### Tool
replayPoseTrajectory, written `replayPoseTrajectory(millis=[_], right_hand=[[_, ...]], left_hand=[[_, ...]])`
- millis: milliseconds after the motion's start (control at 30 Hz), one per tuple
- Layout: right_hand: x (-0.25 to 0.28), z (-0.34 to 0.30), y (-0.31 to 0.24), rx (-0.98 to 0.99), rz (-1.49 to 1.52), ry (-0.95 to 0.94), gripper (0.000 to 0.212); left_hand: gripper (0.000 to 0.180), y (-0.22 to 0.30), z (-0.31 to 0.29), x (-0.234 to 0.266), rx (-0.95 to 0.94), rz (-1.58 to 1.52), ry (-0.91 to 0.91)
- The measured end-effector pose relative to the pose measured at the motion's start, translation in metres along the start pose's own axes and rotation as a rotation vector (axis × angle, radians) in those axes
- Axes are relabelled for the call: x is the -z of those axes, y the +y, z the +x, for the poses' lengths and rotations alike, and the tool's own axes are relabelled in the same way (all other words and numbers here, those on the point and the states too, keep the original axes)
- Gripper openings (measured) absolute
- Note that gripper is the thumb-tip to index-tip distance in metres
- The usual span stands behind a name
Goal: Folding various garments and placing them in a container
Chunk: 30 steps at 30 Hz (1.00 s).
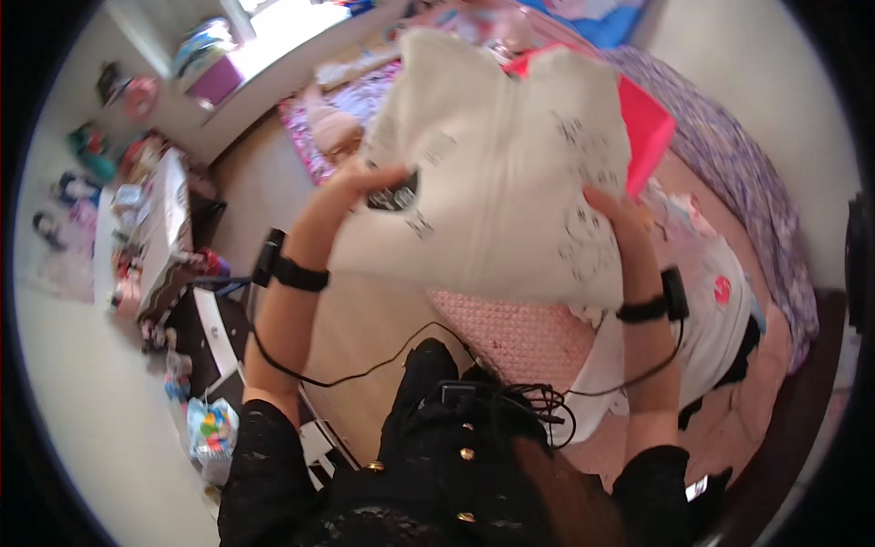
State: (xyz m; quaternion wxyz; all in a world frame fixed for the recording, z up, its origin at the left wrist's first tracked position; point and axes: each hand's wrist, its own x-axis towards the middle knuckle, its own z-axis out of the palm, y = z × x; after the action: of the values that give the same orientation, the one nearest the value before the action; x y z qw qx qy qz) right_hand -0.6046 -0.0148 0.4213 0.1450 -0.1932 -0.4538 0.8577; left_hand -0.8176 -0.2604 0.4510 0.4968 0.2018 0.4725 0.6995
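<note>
A white garment [492,182] with black cartoon line drawings and a seam down its middle is held up in front of me, spread between both hands. My left hand [365,187] grips its left side, thumb on the front beside a black printed patch. On the right side, my right hand [620,214] pinches the cloth with its thumb in front; the other fingers are hidden behind. Bright pink cloth [645,132] shows behind the garment's right edge; whether it belongs to it I cannot tell. Below my right forearm, a white piece of clothing [693,292] with a red mark lies on the bed.
The bed has a pink quilted cover [510,337] and a bunched purple patterned blanket [729,155]. A patterned mat [301,137] lies beyond the garment. Cluttered shelves [173,228] stand at the left. A black cable [365,369] hangs between my wrist straps.
</note>
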Motion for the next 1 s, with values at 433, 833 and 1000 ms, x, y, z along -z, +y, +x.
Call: replayPoseTrajectory(millis=[433, 833, 1000], right_hand=[[0.074, 0.170, -0.037, 0.200, 0.071, 0.383, 0.036], [0.191, 0.213, 0.051, -0.391, 0.184, 0.569, 0.033], [0.215, 0.234, 0.047, -0.544, -0.266, 0.624, 0.029]], left_hand=[[0.024, 0.060, 0.351, 0.045, 0.407, 0.272, -0.281], [0.020, -0.117, 0.426, 0.089, 0.856, 0.436, -0.270], [0.026, -0.131, 0.380, 0.068, 0.966, 0.183, 0.036]])
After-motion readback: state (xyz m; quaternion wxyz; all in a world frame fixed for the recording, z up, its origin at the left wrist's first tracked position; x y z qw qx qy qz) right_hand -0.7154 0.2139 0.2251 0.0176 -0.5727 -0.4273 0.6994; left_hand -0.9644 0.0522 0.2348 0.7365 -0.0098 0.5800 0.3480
